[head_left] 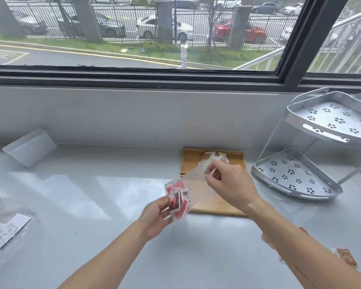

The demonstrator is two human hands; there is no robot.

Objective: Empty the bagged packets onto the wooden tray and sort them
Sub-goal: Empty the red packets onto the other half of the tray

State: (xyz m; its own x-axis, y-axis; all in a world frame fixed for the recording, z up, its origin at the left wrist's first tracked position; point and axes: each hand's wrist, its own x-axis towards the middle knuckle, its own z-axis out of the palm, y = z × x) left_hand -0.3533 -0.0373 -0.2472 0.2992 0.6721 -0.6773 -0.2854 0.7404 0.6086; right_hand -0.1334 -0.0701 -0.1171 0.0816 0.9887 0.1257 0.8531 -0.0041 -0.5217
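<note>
A clear plastic bag stretches between my hands above the near left part of the wooden tray. My left hand grips its lower end, where several red and white packets are bunched. My right hand pinches the bag's upper end over the tray. A small heap of brown and white packets lies at the tray's far side. The tray's middle is hidden behind my right hand.
A two-tier metal corner rack stands right of the tray. Loose brown packets lie near the right forearm. A white envelope leans against the back wall at left. Flat clear bags lie at the left edge.
</note>
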